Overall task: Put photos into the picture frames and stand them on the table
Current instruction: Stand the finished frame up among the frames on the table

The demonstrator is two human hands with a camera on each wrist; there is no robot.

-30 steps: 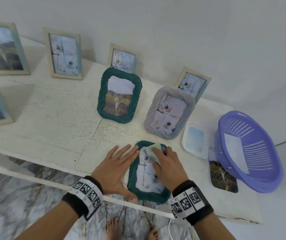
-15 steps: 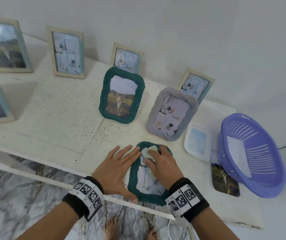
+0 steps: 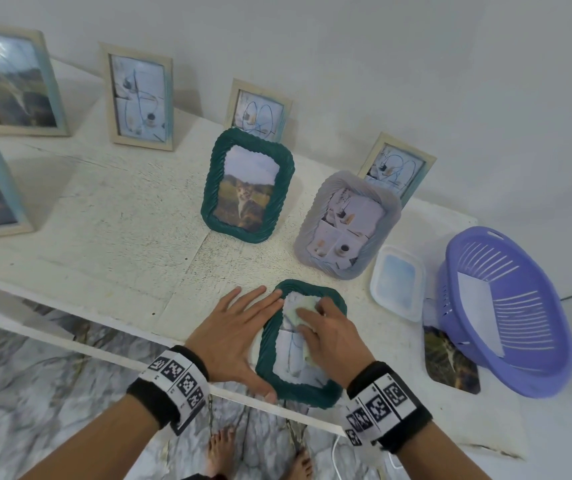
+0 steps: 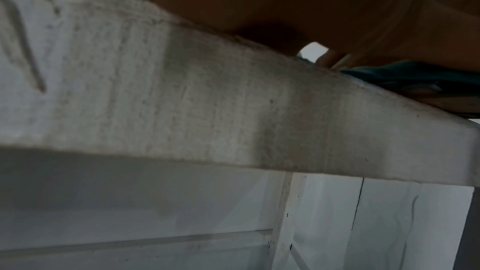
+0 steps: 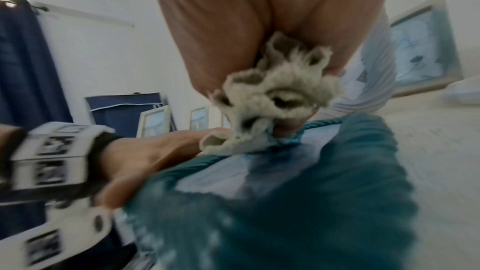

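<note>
- Green frame (image 3: 298, 391) lying flat at 6 o'clock on table (image 3: 111, 237), bottom edge past the table rim.
- Left hand (image 3: 234, 336) spread flat, fingers straight, pressing frame's 9 o'clock side.
- Right hand (image 3: 329, 336) bunched round pale cloth (image 5: 272, 98), rubbing the glass near 12 o'clock.
- Standing frames at 12 o'clock; loose photo (image 3: 449, 362) and basket (image 3: 509, 313) at 3 o'clock.
- Risk: frame sliding off the edge under a hard wipe, if left palm eases.

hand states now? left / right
Left hand: open, fingers flat, steadying the green frame lying on the table.
Right hand: closed on a small cloth, pressing it on the frame's glass.
</note>
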